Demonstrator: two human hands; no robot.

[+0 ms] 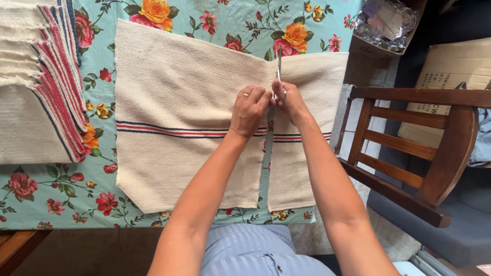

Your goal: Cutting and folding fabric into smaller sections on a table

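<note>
Most of the cloth (pixel 179 112) on the flowered table (pixel 30 194) is already cut: the slit runs from the near edge past the stripes. Only the far strip remains uncut. Left hand (pixel 249 110) pinches the cloth edge; right hand (pixel 290 99) fingers grip the scissors (pixel 279 69).

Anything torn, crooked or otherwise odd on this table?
Nothing stands out. The cream woven cloth with red and blue stripes is split lengthwise, but the right hand holds metal scissors in that slit; the left hand steadies it.
</note>
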